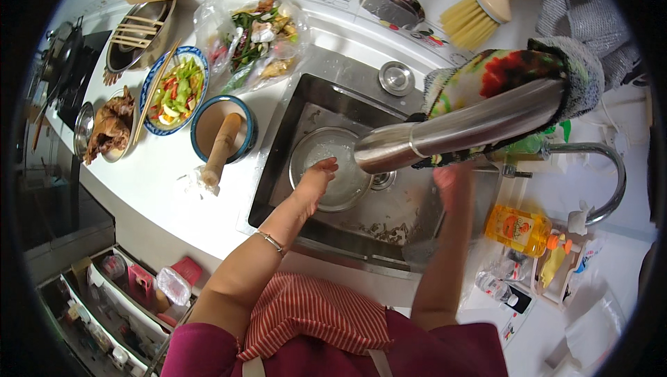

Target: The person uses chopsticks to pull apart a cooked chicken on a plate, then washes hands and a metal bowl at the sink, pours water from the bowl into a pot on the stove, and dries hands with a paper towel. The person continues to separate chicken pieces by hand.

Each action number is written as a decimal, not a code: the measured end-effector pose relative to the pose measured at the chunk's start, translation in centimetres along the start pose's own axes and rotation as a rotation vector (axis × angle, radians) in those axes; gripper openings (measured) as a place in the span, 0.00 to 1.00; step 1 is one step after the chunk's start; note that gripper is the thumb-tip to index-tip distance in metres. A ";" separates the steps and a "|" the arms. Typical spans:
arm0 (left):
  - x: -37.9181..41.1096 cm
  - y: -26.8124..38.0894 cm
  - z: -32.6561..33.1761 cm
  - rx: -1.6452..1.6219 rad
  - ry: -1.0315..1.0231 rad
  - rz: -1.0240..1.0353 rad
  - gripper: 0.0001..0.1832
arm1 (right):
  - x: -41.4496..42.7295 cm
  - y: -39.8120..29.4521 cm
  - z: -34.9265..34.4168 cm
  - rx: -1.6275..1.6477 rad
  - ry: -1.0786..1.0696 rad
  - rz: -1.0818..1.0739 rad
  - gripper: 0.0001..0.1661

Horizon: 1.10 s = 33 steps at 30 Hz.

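My left hand (317,181) is over the near-left part of a round metal basin (297,155), with nothing visible in its loosely bent fingers. The basin holds what looks like clear, bubbly water and stands in a dark-walled stainless steel sink (359,244). My right hand (448,176) is at the sink's right side, blurred and partly covered from view by a patterned cloth (469,83) and a thick metal handle-like thing (458,122) close to the camera. Its fingers cannot be made out. A drain fitting (384,180) shows beside the basin, and dark scraps (393,234) lie on the sink floor.
Left on the counter are a blue-rimmed pot (250,140) with a wooden rolling pin (224,148) across it, a plate of chopped vegetables (177,90), cooked meat (112,124) and a plastic bag of scraps (260,38). Right are a chrome tap (620,179) and a bottle of orange liquid (518,228).
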<state>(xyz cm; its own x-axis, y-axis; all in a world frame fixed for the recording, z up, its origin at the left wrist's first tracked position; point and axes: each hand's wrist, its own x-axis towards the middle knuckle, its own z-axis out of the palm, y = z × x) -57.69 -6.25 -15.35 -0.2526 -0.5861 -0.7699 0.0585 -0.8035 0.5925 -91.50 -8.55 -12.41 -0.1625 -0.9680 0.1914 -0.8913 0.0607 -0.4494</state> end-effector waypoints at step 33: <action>-5.2 -4.3 3.0 2.115 -0.314 0.446 0.30 | -13.0 -10.5 4.9 -0.150 -0.857 0.253 0.26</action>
<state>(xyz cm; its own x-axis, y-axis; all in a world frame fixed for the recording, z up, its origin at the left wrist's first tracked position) -59.48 0.56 -13.14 -0.6454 -0.4413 -0.6235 -0.6542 0.7407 0.1529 -77.98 2.15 -14.48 -0.0438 -0.7673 -0.6398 -0.9272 0.2697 -0.2600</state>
